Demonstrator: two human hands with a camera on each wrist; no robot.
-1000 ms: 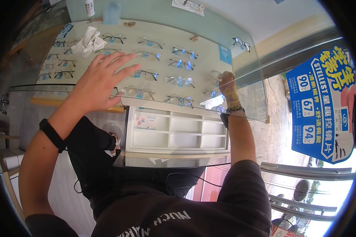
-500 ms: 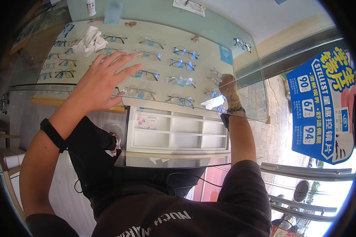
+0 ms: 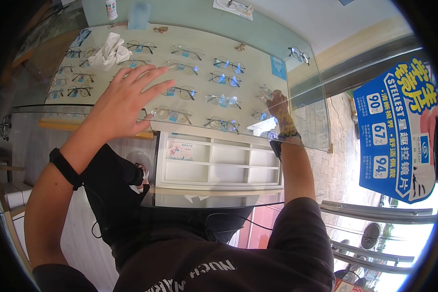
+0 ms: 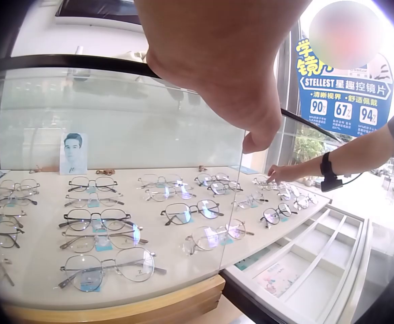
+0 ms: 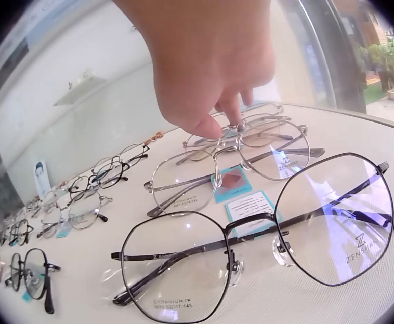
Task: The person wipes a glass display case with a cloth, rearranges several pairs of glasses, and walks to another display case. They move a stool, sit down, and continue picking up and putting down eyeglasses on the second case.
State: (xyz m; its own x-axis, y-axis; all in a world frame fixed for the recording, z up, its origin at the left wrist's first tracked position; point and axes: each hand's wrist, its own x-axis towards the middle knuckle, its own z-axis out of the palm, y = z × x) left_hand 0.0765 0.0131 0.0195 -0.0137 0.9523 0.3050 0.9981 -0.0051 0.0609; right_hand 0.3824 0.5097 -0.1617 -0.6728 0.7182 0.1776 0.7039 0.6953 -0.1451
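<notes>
Fingers spread, the left hand (image 3: 126, 102) rests at the front edge of the glass case top, above rows of glasses; in the left wrist view this hand (image 4: 217, 61) hides part of the dark glass edge. Inside the case, the right hand (image 3: 281, 109) is at the right end of the shelf. Seen from the right wrist, the thumb and a finger of that hand (image 5: 214, 67) pinch the bridge of thin-framed glasses (image 5: 268, 135) in the back part of the row. Silver glasses (image 5: 176, 179) and black-framed glasses (image 5: 176, 260) lie nearer the camera.
A crumpled white cloth (image 3: 111, 51) and a white bottle (image 3: 111, 9) are at the upper left. Below the shelf is a white compartmented tray (image 3: 219, 163). A blue sign (image 3: 394, 131) stands at the right. More glasses (image 4: 95, 219) lie in rows.
The right hand has shifted very slightly at the same glasses. The left hand stays spread in the same place.
</notes>
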